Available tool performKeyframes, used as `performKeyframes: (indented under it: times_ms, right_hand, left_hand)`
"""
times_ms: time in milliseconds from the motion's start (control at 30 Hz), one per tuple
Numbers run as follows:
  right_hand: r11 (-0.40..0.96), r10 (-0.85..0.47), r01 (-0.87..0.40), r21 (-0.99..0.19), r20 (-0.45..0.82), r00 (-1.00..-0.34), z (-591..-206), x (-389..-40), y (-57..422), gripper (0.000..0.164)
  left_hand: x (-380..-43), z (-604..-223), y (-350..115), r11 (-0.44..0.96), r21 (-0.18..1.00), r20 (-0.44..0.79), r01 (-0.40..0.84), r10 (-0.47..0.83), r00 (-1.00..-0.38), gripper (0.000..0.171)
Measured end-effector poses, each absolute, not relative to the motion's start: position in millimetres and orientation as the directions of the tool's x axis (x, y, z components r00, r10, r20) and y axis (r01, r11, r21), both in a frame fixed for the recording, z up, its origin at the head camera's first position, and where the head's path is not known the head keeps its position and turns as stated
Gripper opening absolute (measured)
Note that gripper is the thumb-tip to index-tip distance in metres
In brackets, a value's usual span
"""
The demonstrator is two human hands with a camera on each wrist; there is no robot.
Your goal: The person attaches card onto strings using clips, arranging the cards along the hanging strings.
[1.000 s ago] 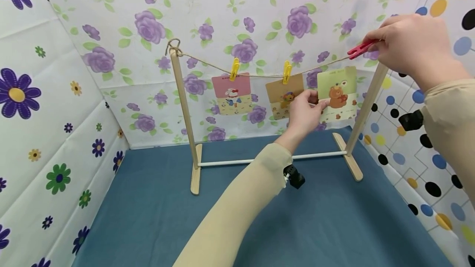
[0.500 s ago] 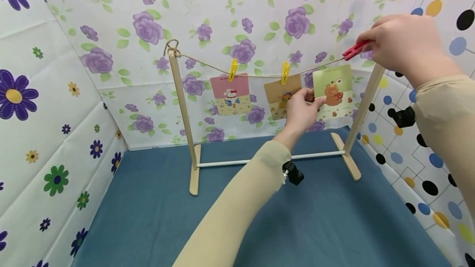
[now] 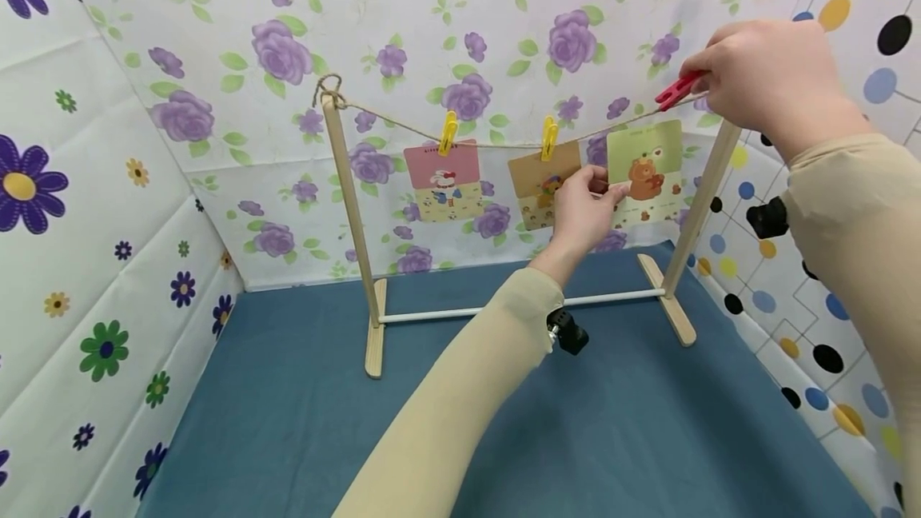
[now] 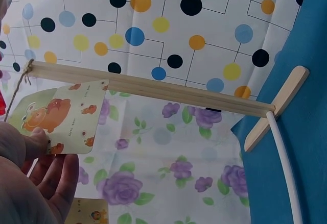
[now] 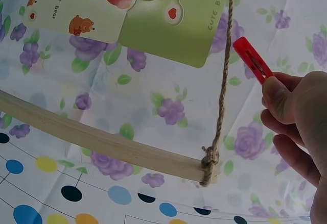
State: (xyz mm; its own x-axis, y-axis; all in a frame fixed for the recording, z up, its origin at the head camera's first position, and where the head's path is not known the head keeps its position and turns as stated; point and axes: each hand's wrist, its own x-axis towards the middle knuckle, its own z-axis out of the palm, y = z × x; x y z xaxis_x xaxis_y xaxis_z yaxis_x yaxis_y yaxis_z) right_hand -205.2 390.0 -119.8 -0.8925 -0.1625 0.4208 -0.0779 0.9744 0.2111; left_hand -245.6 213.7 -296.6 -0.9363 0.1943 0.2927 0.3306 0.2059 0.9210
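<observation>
My left hand pinches the left edge of a green bear card between thumb and fingers. The card stands upright, its top edge just under the twine. Up at the right, my right hand pinches a red clothespin by its tail end. In the right wrist view the pin's tip is close beside the twine, above the card's top edge. Two yellow clothespins hold a pink rabbit card and a brown bear card on the line; my left fingers partly overlap the brown one.
The twine runs between two wooden posts, tied at their tops. A white rod joins the wooden feet on a blue cloth. Flowered and dotted sheets stand behind and at both sides.
The red clothespin has tilted more steeply in my right hand. My left hand keeps its pinch on the green card, which stays below the line. The whole view has shifted slightly.
</observation>
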Motion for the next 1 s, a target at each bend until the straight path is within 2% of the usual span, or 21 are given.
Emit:
performKeyframes:
  times_ms: [267,1000]
  right_hand:
    - [0.975,-0.145,-0.065,0.211,0.391,-0.909,-121,-208,386,0.034]
    - [0.948,-0.214,-0.094,0.304,0.389,-0.896,-130,-210,388,0.034]
  left_hand:
    - [-244,-294,211,0.199,0.935,0.262,0.294,0.175,-0.949,0.023]
    - [-245,-296,211,0.210,0.940,0.234,0.268,0.173,-0.957,0.024]
